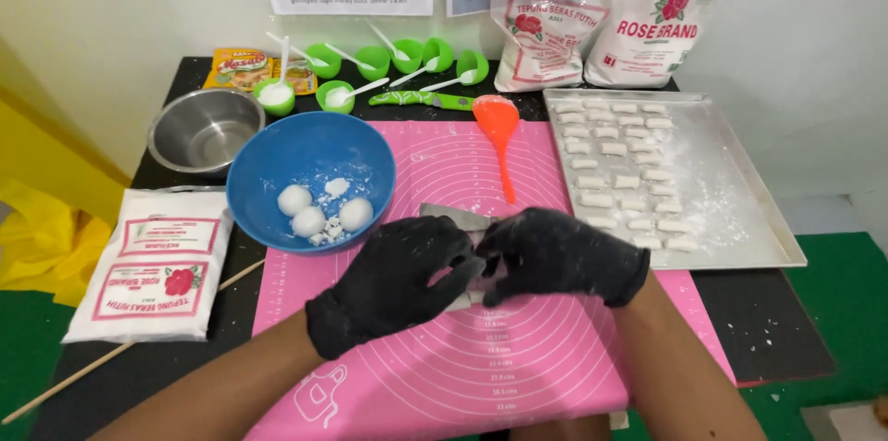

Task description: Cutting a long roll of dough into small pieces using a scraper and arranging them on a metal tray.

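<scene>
Both hands wear black gloves and meet over the pink silicone mat [481, 358]. My left hand [393, 279] and my right hand [560, 256] press together on a small white piece of dough [486, 262], mostly hidden by the fingers. A metal dough scraper [453, 215] lies on the mat just beyond the fingertips. A blue bowl [310, 149] at the left of the hands holds three white dough balls [324, 210] and crumbs. A floured metal tray [731, 191] on the right carries several short dough pieces [615, 154] in rows.
An orange spatula [499, 131] lies on the mat's far edge. A steel bowl [203, 131], several small green cups with white spoons [388, 62], a green knife [421, 99], flour bags [157, 265] [592, 24] and a wooden stick [111, 353] surround the black table [768, 311].
</scene>
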